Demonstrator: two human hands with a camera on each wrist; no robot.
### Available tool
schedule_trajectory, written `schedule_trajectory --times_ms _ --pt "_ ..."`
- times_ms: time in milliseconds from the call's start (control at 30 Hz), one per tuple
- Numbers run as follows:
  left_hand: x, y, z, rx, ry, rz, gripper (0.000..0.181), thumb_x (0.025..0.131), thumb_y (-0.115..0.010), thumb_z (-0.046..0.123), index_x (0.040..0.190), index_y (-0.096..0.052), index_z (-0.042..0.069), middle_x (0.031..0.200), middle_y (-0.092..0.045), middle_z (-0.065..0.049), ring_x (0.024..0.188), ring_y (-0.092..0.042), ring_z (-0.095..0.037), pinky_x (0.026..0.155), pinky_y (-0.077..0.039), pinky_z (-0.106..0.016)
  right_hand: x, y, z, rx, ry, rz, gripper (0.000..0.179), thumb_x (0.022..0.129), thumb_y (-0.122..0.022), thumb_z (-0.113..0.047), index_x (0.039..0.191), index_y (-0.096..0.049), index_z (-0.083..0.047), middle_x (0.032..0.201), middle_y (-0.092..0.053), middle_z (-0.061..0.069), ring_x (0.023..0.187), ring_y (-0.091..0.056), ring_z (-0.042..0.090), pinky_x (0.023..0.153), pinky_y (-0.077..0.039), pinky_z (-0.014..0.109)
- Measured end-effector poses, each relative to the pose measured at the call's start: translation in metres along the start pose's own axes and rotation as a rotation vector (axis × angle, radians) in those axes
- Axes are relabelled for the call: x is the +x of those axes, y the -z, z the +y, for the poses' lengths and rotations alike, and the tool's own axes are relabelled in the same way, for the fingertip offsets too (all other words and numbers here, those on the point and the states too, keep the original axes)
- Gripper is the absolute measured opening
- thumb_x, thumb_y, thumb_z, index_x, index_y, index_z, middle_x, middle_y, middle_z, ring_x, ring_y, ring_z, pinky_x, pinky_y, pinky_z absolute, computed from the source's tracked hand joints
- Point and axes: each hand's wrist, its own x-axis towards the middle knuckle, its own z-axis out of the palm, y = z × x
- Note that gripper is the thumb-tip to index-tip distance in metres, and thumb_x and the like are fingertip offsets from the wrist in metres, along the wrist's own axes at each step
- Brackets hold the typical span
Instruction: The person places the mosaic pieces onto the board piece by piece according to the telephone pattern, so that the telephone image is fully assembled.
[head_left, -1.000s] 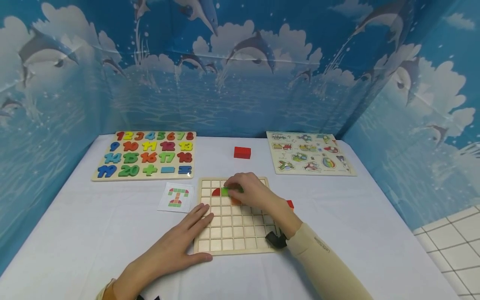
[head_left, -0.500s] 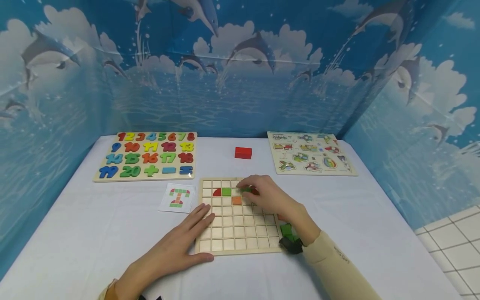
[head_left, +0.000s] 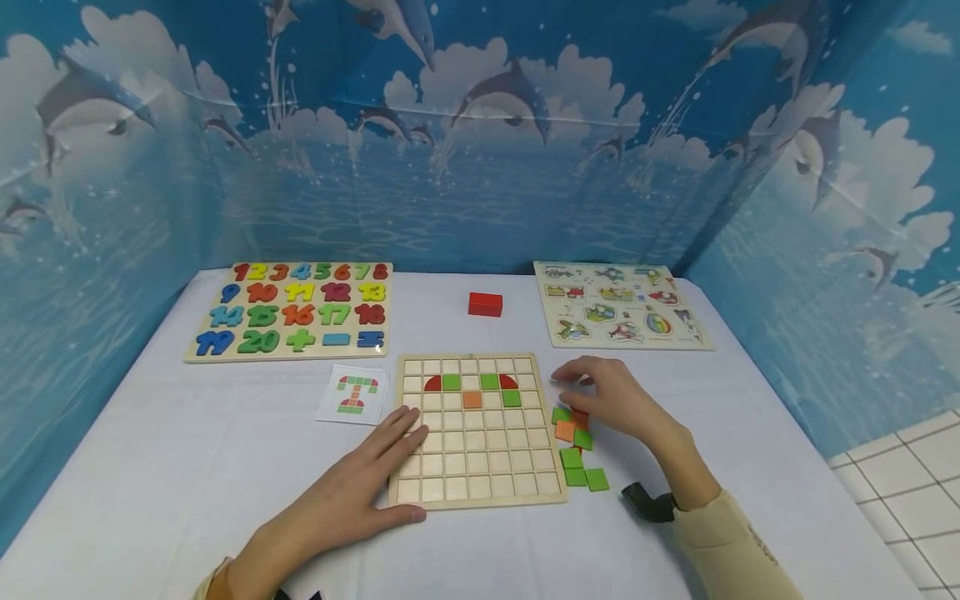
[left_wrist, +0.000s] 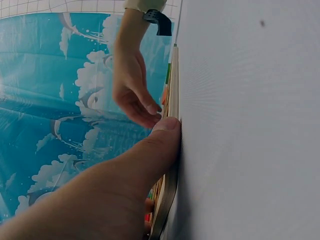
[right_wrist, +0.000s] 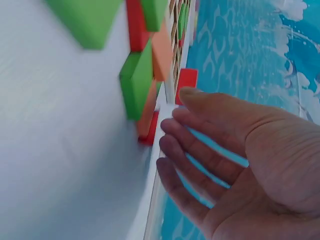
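A wooden grid board (head_left: 476, 462) lies flat on the table. In its upper rows sit a red rounded tile (head_left: 432, 383) at left, a green square tile (head_left: 451, 382), an orange tile (head_left: 472, 399), two more green tiles and a second red rounded tile (head_left: 508, 382). My left hand (head_left: 360, 483) rests on the board's left side, fingers extended; its thumb (left_wrist: 155, 145) touches the near edge. My right hand (head_left: 618, 396) hovers above the loose tiles beside the board, fingers loosely bent. Nothing shows between its fingers in the right wrist view. Below it lie green tiles (head_left: 572, 458) and orange ones (head_left: 565, 431).
Left of the board lies a pattern card (head_left: 352, 395). Farther back are a number puzzle board (head_left: 330, 350), a red block (head_left: 485, 305) and a picture puzzle board (head_left: 622, 343). A dolphin-print curtain (head_left: 480, 217) encloses the table at the back and sides.
My right hand has moved right, from above the board's upper rows to the loose tiles beside it, uncovering the green and red tiles there. The left hand stays in place.
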Motion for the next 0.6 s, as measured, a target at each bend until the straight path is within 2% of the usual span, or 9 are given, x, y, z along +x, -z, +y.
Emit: schedule_trajectory --times_ms 133,267,400,600 --pt "-0.0005 0.001 0.0004 0.001 0.003 -0.001 0.097 0.091 -0.071 0.067 0.166 -0.035 0.017 0.177 -0.021 -0.002 0.164 -0.018 -0.024 0.12 -0.042 -0.052 -0.0084 -0.0002 0.0058 -0.032 -0.059 0.028 0.023 0.091 -0.084 -0.015 0.112 -0.079 -0.008 0.103 -0.076 0.002 0.095 -0.067 0.02 0.089 -0.06 0.044" --pt "-0.0007 0.0024 0.0016 -0.01 0.01 -0.003 0.097 0.091 -0.072 0.065 0.166 -0.036 0.016 0.177 -0.021 -0.002 0.164 -0.019 -0.025 0.12 -0.042 -0.053 -0.0102 -0.0018 0.0056 -0.067 -0.107 0.042 0.016 0.088 -0.087 -0.015 0.101 -0.078 -0.01 0.091 -0.073 0.0 0.084 -0.062 0.016 0.079 -0.056 0.036" --pt "-0.0011 0.0027 0.0022 -0.02 0.018 -0.005 0.096 0.091 -0.073 0.065 0.166 -0.036 0.017 0.177 -0.022 -0.002 0.164 -0.019 -0.025 0.119 -0.042 -0.054 -0.0106 -0.0027 0.0016 -0.084 -0.15 0.059 0.017 0.086 -0.089 -0.013 0.097 -0.077 -0.009 0.087 -0.073 -0.001 0.08 -0.062 0.015 0.078 -0.055 0.035" --pt "-0.0005 0.0015 0.0018 -0.013 0.026 -0.016 0.096 0.091 -0.07 0.068 0.166 -0.034 0.019 0.177 -0.021 0.0 0.164 -0.018 -0.025 0.119 -0.042 -0.053 -0.0115 -0.0014 -0.0013 -0.078 -0.231 0.042 0.021 0.083 -0.091 -0.013 0.094 -0.074 -0.008 0.084 -0.07 0.001 0.079 -0.059 0.018 0.076 -0.052 0.034"
